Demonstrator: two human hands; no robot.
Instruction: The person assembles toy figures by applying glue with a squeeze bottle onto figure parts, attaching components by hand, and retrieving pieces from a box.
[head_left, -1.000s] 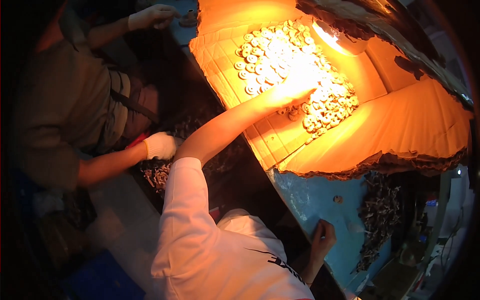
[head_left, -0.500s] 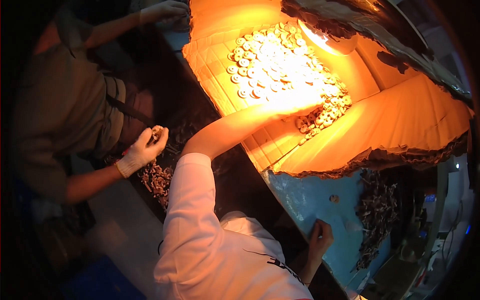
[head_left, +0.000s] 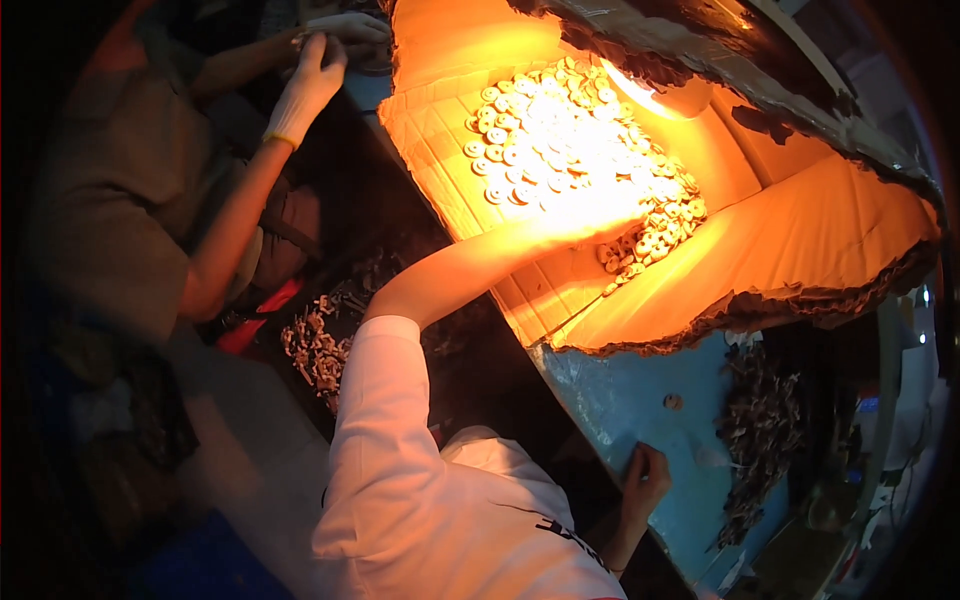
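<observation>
I see my left hand (head_left: 590, 215) stretched far out over the cardboard sheet (head_left: 790, 250), lying flat on the near edge of a heap of small round rings (head_left: 560, 140) under a very bright lamp (head_left: 655, 95); the glare washes the hand out, so I cannot tell whether its fingers are closed on any ring or simply spread over them. The rings lie piled in the middle of the cardboard, spilling toward the right, where a few sit just past my fingertips. My left arm wears a white sleeve (head_left: 385, 420) that runs from the near edge up to the cardboard. My right hand (head_left: 645, 480) is near, low in the view, its fingers curled over the near edge of the blue worktop (head_left: 625, 400), gripping that edge and nothing else. To the right of it, on the worktop, lies a dark strip of small metal parts (head_left: 760, 440), well apart from the hand. On the left, another person in a dull shirt has both gloved hands (head_left: 320, 60) raised together at the far left corner. Between us, lower down, sits a dark heap of small pale pieces (head_left: 320, 345).
</observation>
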